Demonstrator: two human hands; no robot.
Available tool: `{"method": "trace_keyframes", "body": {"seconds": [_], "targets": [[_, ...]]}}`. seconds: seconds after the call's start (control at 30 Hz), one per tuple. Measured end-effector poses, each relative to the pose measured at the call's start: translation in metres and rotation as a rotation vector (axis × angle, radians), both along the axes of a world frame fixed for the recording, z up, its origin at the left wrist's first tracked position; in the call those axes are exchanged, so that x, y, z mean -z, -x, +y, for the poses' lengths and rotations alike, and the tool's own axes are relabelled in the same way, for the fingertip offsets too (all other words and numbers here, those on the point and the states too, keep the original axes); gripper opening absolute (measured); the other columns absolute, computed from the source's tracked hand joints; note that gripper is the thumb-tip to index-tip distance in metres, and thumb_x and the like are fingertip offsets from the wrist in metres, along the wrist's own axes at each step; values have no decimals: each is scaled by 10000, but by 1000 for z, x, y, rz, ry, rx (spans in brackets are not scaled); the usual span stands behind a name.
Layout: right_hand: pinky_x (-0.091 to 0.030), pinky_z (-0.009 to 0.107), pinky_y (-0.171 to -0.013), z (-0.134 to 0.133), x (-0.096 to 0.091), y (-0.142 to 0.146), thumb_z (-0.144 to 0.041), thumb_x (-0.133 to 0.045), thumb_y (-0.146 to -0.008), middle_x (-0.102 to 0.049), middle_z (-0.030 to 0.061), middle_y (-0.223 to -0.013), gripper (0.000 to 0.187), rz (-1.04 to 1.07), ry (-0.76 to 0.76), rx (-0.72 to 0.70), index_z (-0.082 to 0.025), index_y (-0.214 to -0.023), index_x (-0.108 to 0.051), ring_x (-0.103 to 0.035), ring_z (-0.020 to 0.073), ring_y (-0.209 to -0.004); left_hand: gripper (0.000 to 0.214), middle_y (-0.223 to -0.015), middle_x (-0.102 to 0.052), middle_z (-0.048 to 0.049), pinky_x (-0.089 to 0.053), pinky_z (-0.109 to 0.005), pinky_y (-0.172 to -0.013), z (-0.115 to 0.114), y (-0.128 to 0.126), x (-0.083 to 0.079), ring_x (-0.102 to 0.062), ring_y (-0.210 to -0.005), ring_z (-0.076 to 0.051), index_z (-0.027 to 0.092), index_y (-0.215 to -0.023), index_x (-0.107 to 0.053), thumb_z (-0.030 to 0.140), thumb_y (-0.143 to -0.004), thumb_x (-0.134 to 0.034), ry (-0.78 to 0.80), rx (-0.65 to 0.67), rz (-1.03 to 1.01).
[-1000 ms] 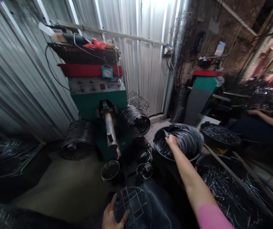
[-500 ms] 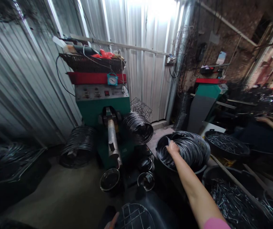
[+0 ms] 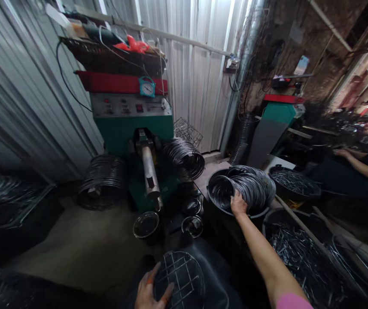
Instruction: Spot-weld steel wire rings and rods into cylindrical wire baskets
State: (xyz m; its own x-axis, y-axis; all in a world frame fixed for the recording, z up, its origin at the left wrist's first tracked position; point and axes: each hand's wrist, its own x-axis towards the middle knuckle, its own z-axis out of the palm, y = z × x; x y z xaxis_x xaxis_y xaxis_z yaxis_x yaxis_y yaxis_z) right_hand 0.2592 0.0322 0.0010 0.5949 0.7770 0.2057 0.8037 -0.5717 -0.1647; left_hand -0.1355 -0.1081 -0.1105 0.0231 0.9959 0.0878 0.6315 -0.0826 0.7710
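Observation:
Low in front of me, a round wire grill rack [image 3: 184,279] with crossed bars lies over my lap. My left hand [image 3: 150,288] grips its left edge, thumb over the bars and index finger along the rim. Out to the right, my right hand [image 3: 239,204] reaches into a dark basin [image 3: 214,205] full of metal wire rings [image 3: 251,184]. Its fingers are closed at the front edge of the rings; how many rings they hold is hidden.
Ahead stands a green machine [image 3: 113,133] with a metal arm [image 3: 150,169] pointing at me. Wire rings [image 3: 185,159] hang to its right, more rings [image 3: 101,180] to its left. Tubs of short metal rods [image 3: 299,253] sit right, near another person's arm [image 3: 359,165].
My view has shifted downward. The left hand has come further into view on the rack's edge. My right hand has moved from the left part of the rings to their front edge.

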Motion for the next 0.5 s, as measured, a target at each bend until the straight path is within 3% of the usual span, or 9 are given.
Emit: {"method": "trace_keyframes", "body": {"seconds": [0.23,0.4,0.5], "targets": [[-471,346,-757,21,-33,1,-145,-354,-892,-615,211,-1111,354,93,-22,-11,-86,-1122,-617,-632,269,-930,662,-1120,-635,-135,-456,-494,-956,0,0,1,-565,-1088,-324,152,-1157,-601,597,-666,-593,-30,-11,5],[-465,337,-767,30,-55,-11,-115,-424,-830,-677,215,-971,307,216,-26,12,-67,-966,-695,-639,275,-920,645,-1094,-641,-131,-460,-506,-941,1,-1,-2,-582,-1053,-322,162,-1151,-606,591,-670,-578,-48,-18,10],[-461,315,-749,24,-75,-16,-154,-444,-827,-684,206,-942,285,283,-114,-4,-72,-938,-693,-631,267,-915,660,-1096,-643,-137,-467,-502,-936,0,-1,-1,-583,-1057,-324,158,-1159,-603,593,-663,-590,-46,-2,19]]}}
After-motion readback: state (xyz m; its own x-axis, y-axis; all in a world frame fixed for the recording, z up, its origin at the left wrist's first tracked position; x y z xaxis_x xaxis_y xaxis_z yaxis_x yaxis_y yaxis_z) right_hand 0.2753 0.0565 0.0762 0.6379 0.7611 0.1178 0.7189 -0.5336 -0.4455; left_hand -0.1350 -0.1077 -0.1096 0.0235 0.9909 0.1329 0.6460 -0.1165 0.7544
